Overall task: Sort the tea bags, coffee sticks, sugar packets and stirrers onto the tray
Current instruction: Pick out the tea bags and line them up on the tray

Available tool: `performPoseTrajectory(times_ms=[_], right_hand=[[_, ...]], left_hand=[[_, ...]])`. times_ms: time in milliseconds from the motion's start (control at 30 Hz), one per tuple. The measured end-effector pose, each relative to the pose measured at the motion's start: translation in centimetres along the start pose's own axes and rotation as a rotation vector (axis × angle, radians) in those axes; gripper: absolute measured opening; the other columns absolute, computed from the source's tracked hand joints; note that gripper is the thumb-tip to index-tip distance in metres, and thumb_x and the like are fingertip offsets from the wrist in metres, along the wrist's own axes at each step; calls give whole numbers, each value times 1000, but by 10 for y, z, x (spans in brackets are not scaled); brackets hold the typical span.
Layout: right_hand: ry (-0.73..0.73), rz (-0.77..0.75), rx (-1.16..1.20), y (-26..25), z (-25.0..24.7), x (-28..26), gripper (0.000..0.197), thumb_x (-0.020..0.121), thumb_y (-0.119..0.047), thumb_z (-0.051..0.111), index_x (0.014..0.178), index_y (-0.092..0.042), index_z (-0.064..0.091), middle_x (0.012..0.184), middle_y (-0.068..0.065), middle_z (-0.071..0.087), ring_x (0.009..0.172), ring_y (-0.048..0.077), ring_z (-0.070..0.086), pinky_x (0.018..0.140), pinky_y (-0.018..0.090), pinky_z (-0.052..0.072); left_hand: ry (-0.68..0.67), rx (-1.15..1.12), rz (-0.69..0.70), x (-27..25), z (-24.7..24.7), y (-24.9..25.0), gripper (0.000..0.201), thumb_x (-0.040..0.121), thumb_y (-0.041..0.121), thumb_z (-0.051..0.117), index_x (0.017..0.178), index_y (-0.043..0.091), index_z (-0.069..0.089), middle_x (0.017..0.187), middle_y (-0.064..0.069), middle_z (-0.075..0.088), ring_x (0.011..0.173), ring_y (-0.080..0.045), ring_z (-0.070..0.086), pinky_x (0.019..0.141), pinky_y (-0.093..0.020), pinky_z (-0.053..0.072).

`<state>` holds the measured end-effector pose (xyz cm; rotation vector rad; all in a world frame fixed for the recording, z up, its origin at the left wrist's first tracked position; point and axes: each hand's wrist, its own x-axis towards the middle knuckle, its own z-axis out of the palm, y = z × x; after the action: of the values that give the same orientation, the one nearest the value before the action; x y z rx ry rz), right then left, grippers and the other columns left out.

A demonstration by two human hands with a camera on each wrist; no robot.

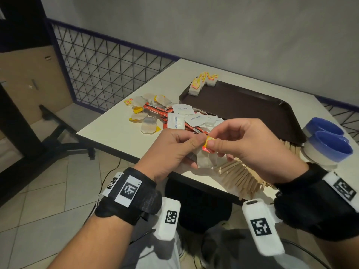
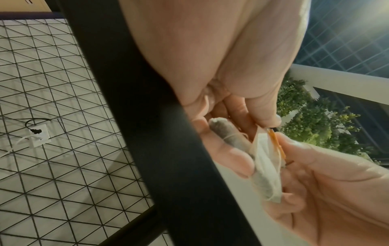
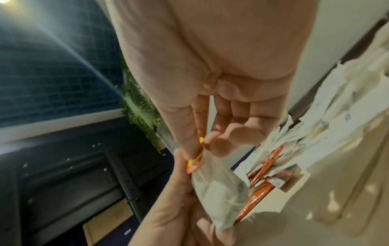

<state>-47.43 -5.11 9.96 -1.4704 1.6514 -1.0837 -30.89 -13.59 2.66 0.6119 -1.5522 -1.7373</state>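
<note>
Both wrists, strapped in black bands, fill the bottom of the head view. Above them the left hand (image 1: 171, 150) and the right hand (image 1: 250, 146) meet over the near edge of the tabletop (image 1: 120, 131). Between them they hold a tea bag (image 1: 204, 159): the left hand grips the pale pouch, the right hand pinches its yellow-and-red tag (image 1: 208, 144) between thumb and forefinger. The brown tray (image 1: 262, 111) lies ahead and to the right, its long side running away from the person, so the right hand looks nearer to it. A few tea bags already stand at its far left corner (image 1: 202, 82). Unsorted tea bags, coffee sticks (image 1: 165, 113) and sugar packets (image 1: 181, 109) are piled left of the tray; wooden stirrers (image 1: 242, 179) fan out under the hands. Two blue-lined bowls (image 1: 330, 140) sit at the right.

From the left wrist, the left hand's fingers (image 2: 235, 159) curl round the tea bag (image 2: 267, 169), its string wrapped about the darker end, while the right hand (image 2: 336, 191) closes in from below.

From the right wrist, the thumb and forefinger (image 3: 189, 139) clamp the tag (image 3: 195, 162), and the pouch (image 3: 219, 196) hangs into the left hand (image 3: 174, 208). Carrying it to the tray's far corner will likely mean a reach forward and right.
</note>
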Motion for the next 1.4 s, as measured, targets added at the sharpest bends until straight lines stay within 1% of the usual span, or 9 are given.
performPoseTrajectory(times_ms=[200,333,467,633,767,1100,1233,1333,1400], right_hand=[[32,-139,-591,-7,1,-3,12,83,-31,83,93,-30,77,74,-8,69,71,8,61,61,20,47],[-4,-71,-684,-10,-9,-4,9,86,-34,79,95,-30,78,73,-6,71,71,11,64,69,33,55],[-59,34,-629,-11,-23,-7,7,88,-31,77,85,-25,77,77,-1,75,75,22,69,75,47,58],[-61,162,-318,-9,-36,-15,7,88,-15,76,91,-9,76,88,14,75,71,17,64,65,31,53],[-36,245,-37,-1,-39,-19,14,87,-5,74,98,5,72,92,28,71,72,22,63,59,28,54],[-86,291,209,6,-40,-17,19,85,-3,71,100,8,69,82,20,73,68,22,71,59,27,59],[-103,281,233,8,-36,-12,23,85,-5,71,104,9,68,86,21,74,71,22,71,61,28,60],[-123,257,243,10,-30,-7,33,78,-11,74,105,8,66,89,22,74,77,26,71,62,29,60],[-133,236,257,11,-25,-3,33,78,-11,73,105,8,66,92,24,73,78,27,71,62,30,60]], left_hand=[[19,23,-7,-1,3,2,28,88,38,68,85,14,81,80,-10,75,68,-23,70,66,-40,60],[139,120,31,-1,6,-3,21,98,32,67,89,20,81,80,-6,72,59,-19,65,60,-43,60],[157,611,262,-1,14,-19,18,88,24,65,98,27,79,94,14,73,89,-7,67,79,-31,56],[193,1107,335,-1,27,-24,27,88,31,62,112,30,74,126,11,66,121,-11,53,94,-32,48],[315,966,356,3,25,-28,35,86,27,68,121,31,69,136,11,58,128,-10,49,100,-27,42],[581,530,394,0,22,-23,47,86,18,77,125,39,62,137,14,42,127,-9,50,103,-36,51],[453,446,500,-6,21,-25,24,82,31,78,103,40,71,130,13,49,133,-16,48,86,-38,58],[299,412,489,-8,19,-22,10,80,33,80,89,35,75,124,11,57,126,-16,54,87,-19,53],[219,366,448,-8,16,-21,10,78,30,83,87,30,77,121,13,61,123,-15,59,91,-21,54]])
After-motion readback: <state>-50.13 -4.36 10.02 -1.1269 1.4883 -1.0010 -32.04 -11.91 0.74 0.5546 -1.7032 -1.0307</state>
